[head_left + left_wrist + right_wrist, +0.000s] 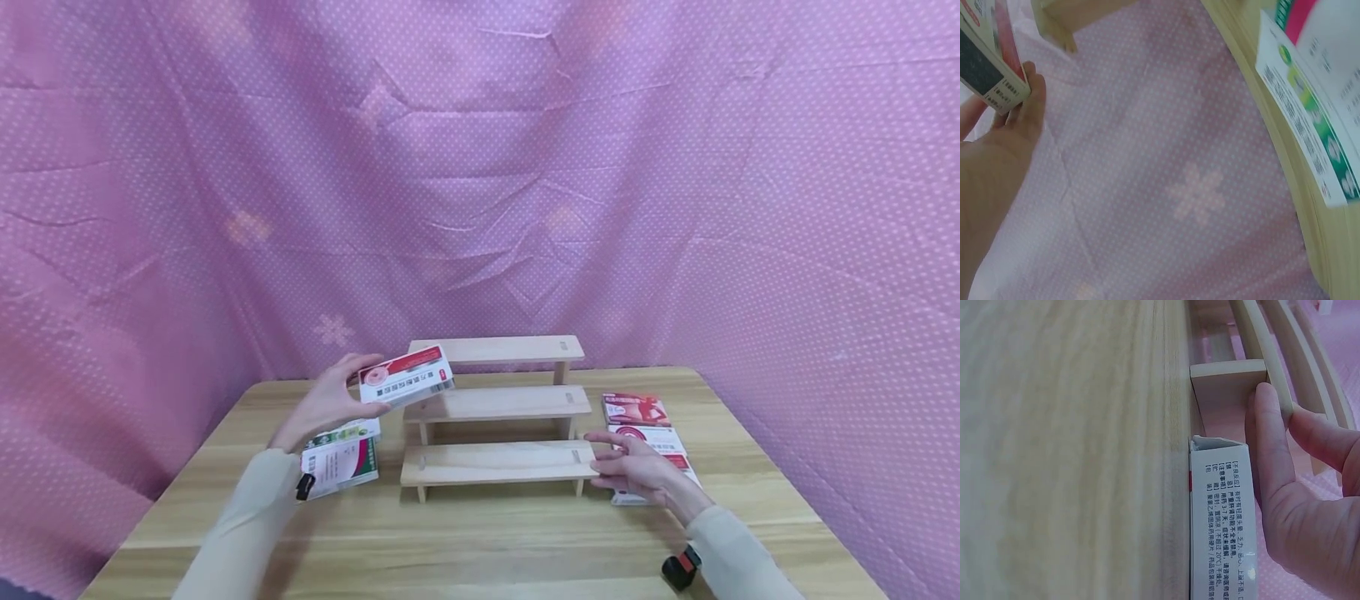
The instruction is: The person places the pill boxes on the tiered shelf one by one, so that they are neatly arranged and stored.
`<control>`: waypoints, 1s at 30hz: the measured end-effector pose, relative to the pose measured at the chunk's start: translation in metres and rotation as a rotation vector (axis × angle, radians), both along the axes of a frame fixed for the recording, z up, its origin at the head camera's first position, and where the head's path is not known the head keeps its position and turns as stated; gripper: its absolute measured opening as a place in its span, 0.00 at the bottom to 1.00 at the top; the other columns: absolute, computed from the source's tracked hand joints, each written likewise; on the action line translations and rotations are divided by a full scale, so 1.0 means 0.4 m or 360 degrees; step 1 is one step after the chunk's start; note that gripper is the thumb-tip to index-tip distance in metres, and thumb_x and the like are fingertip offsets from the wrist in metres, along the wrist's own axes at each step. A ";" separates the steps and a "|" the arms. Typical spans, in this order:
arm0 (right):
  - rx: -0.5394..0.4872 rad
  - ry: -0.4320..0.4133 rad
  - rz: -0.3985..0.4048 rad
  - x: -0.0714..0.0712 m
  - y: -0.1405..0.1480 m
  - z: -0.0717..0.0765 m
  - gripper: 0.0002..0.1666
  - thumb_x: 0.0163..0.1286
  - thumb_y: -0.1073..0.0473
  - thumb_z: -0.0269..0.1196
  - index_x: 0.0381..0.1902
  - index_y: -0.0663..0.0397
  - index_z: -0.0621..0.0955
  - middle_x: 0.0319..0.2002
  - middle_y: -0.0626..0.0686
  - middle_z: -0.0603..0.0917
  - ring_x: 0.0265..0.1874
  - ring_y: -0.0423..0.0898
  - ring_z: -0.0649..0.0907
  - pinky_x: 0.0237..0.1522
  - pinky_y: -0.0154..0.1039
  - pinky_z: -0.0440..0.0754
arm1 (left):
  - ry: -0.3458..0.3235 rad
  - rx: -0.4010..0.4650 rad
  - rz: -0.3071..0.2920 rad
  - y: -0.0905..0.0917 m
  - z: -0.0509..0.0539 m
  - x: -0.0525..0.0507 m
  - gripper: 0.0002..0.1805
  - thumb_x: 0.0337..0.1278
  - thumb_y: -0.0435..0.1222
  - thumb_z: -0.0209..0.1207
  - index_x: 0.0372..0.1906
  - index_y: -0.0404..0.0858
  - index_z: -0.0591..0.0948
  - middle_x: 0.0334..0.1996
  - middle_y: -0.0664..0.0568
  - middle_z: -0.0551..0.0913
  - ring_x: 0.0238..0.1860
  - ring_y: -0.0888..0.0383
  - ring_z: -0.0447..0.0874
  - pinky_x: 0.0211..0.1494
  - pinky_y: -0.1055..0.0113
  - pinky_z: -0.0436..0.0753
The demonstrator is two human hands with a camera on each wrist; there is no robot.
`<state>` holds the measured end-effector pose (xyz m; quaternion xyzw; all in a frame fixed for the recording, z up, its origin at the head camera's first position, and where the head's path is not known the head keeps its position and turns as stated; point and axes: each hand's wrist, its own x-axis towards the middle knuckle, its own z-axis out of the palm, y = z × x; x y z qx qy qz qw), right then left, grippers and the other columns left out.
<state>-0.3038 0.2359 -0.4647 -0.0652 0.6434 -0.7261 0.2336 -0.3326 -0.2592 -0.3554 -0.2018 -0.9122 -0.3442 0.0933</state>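
My left hand [330, 404] grips a white and red medicine box [407, 377] by its left end. It holds the box tilted in the air, in front of the left ends of the upper two steps of a wooden three-step stand [495, 463]. In the left wrist view the same box [988, 69] shows its dark panel and barcode end. My right hand [637, 471] pinches the right end of the lowest step, thumb on one face and fingers on the other, as the right wrist view shows. A white medicine box [1222, 519] lies on the table beside those fingers.
Left of the stand, a white, green and pink medicine box [341, 468] lies beside another green-marked box [348, 432]. To the right lie a red box [636, 410] and white-red boxes [667, 442], partly hidden by my right hand. A pink dotted cloth [480, 208] hangs behind the wooden table [480, 550].
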 end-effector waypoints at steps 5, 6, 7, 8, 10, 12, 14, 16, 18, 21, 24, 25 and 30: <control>0.0008 0.0006 0.0000 0.002 0.000 0.001 0.40 0.69 0.71 0.58 0.74 0.68 0.53 0.43 0.55 0.75 0.40 0.43 0.84 0.50 0.42 0.87 | 0.0044 0.0050 -0.0060 0.037 0.008 -0.025 0.47 0.39 0.49 0.76 0.70 0.46 0.69 0.62 0.49 0.72 0.61 0.47 0.70 0.64 0.41 0.71; 0.0010 0.0005 -0.0003 0.002 -0.001 0.000 0.40 0.69 0.71 0.58 0.74 0.67 0.54 0.43 0.55 0.75 0.40 0.43 0.84 0.50 0.42 0.87 | 0.0045 0.0050 -0.0068 0.045 0.009 -0.030 0.48 0.39 0.49 0.76 0.70 0.46 0.69 0.63 0.49 0.72 0.62 0.48 0.70 0.65 0.40 0.71; 0.0012 0.0006 -0.0003 0.002 -0.001 -0.001 0.40 0.69 0.71 0.58 0.74 0.67 0.54 0.44 0.55 0.75 0.40 0.43 0.83 0.50 0.42 0.87 | 0.0048 0.0043 -0.0073 0.052 0.010 -0.036 0.48 0.39 0.49 0.76 0.70 0.46 0.69 0.63 0.49 0.72 0.62 0.48 0.70 0.65 0.41 0.70; 0.0016 0.0011 0.0001 0.002 -0.002 -0.002 0.40 0.69 0.71 0.58 0.74 0.67 0.54 0.44 0.55 0.75 0.40 0.43 0.84 0.51 0.42 0.87 | 0.0050 0.0036 -0.0081 0.060 0.012 -0.040 0.48 0.39 0.49 0.76 0.70 0.45 0.69 0.63 0.48 0.72 0.62 0.47 0.70 0.66 0.40 0.70; 0.0017 0.0010 0.0001 0.001 -0.002 -0.004 0.40 0.69 0.71 0.58 0.74 0.67 0.54 0.44 0.56 0.76 0.40 0.43 0.84 0.51 0.42 0.87 | 0.0056 0.0031 -0.0087 0.075 0.014 -0.049 0.48 0.38 0.48 0.77 0.70 0.44 0.70 0.63 0.47 0.73 0.63 0.46 0.70 0.68 0.40 0.69; 0.0018 0.0007 -0.0006 0.000 -0.002 -0.005 0.40 0.69 0.71 0.58 0.74 0.67 0.54 0.44 0.55 0.76 0.40 0.43 0.84 0.51 0.42 0.87 | 0.0081 0.0010 -0.0079 0.093 0.014 -0.057 0.49 0.36 0.48 0.77 0.69 0.42 0.71 0.62 0.46 0.74 0.63 0.46 0.71 0.68 0.41 0.69; 0.0022 0.0011 -0.0017 -0.001 -0.001 -0.005 0.40 0.69 0.71 0.58 0.74 0.67 0.54 0.44 0.56 0.75 0.40 0.44 0.84 0.51 0.42 0.87 | 0.0122 0.0006 -0.0098 0.115 0.014 -0.064 0.48 0.36 0.47 0.77 0.68 0.39 0.72 0.60 0.44 0.75 0.61 0.45 0.73 0.67 0.42 0.71; 0.0028 0.0011 -0.0024 -0.001 0.000 -0.004 0.40 0.69 0.71 0.58 0.74 0.67 0.54 0.44 0.56 0.75 0.40 0.44 0.84 0.51 0.42 0.87 | 0.0158 0.0002 -0.0110 0.137 0.009 -0.072 0.47 0.36 0.46 0.78 0.67 0.38 0.73 0.58 0.44 0.76 0.58 0.46 0.74 0.65 0.44 0.73; 0.0041 0.0009 -0.0028 0.000 0.001 -0.003 0.40 0.69 0.70 0.58 0.74 0.67 0.54 0.45 0.56 0.75 0.41 0.44 0.84 0.51 0.42 0.87 | 0.0189 0.0025 -0.0130 0.159 0.004 -0.077 0.46 0.36 0.45 0.78 0.66 0.37 0.73 0.56 0.45 0.77 0.56 0.47 0.75 0.63 0.45 0.75; 0.0044 0.0001 -0.0021 0.002 0.001 -0.002 0.40 0.69 0.70 0.58 0.74 0.67 0.53 0.45 0.56 0.76 0.42 0.45 0.85 0.51 0.42 0.87 | 0.0234 0.0049 -0.0123 0.187 -0.001 -0.086 0.45 0.35 0.44 0.78 0.65 0.38 0.74 0.55 0.46 0.77 0.55 0.49 0.75 0.62 0.47 0.76; 0.0036 -0.0006 -0.0014 0.002 0.001 -0.001 0.40 0.70 0.71 0.57 0.74 0.67 0.53 0.46 0.57 0.77 0.42 0.46 0.85 0.51 0.42 0.87 | 0.0275 0.0074 -0.0118 0.213 -0.001 -0.094 0.44 0.35 0.46 0.78 0.64 0.39 0.75 0.57 0.48 0.78 0.57 0.50 0.76 0.63 0.49 0.76; 0.0034 -0.0006 -0.0014 0.002 0.001 0.000 0.40 0.70 0.71 0.57 0.74 0.67 0.53 0.46 0.57 0.77 0.42 0.46 0.85 0.51 0.42 0.87 | 0.0290 0.0076 -0.0112 0.222 0.000 -0.098 0.44 0.35 0.47 0.77 0.64 0.39 0.75 0.58 0.48 0.78 0.57 0.50 0.76 0.64 0.50 0.76; 0.0039 0.0006 -0.0020 0.003 -0.001 0.002 0.40 0.70 0.70 0.58 0.74 0.68 0.54 0.48 0.58 0.77 0.43 0.45 0.85 0.52 0.43 0.86 | 0.0255 0.0185 -0.0112 0.264 0.002 -0.116 0.42 0.39 0.48 0.76 0.64 0.39 0.75 0.61 0.46 0.78 0.59 0.49 0.77 0.66 0.51 0.76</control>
